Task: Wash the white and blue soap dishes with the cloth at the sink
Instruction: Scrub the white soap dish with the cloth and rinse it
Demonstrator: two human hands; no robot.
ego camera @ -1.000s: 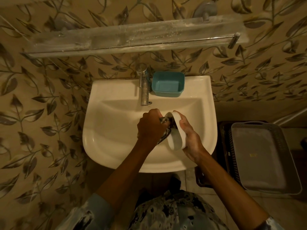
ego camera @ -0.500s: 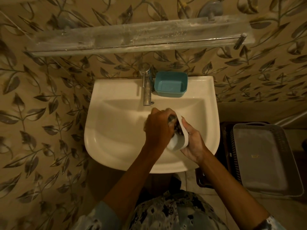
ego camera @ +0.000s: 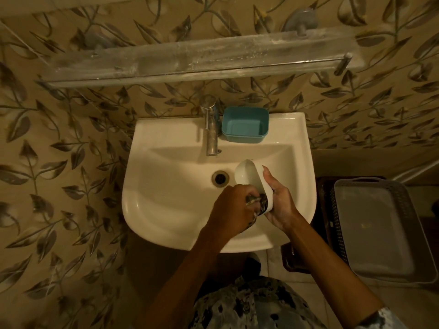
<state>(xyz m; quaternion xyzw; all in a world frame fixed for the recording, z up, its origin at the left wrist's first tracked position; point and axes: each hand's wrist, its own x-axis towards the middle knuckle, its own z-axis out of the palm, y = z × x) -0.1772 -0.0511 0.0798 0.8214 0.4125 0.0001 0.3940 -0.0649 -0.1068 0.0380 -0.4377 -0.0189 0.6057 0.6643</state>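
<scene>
Right hand (ego camera: pixel 281 200) gripping white soap dish (ego camera: pixel 252 178) tilted over sink (ego camera: pixel 152 200) basin at 3 o'clock of drain (ego camera: pixel 220 178), left hand (ego camera: pixel 231 210) clutching dark cloth (ego camera: pixel 261 202) against dish's near end, blue soap dish (ego camera: pixel 245 127) on rim at 12 o'clock beside tap (ego camera: pixel 211 129)

2 dishes tot. – white dish (ego camera: pixel 251 177), blue dish (ego camera: pixel 244 128) – plus 1 ea.: cloth (ego camera: pixel 261 201), sink (ego camera: pixel 164 210), tap (ego camera: pixel 211 136), shelf (ego camera: pixel 190 60).

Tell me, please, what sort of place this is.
Probably a home bathroom: a white sink with a tap, a blue dish on its ledge, and a shelf on the leaf-patterned wall above.
</scene>
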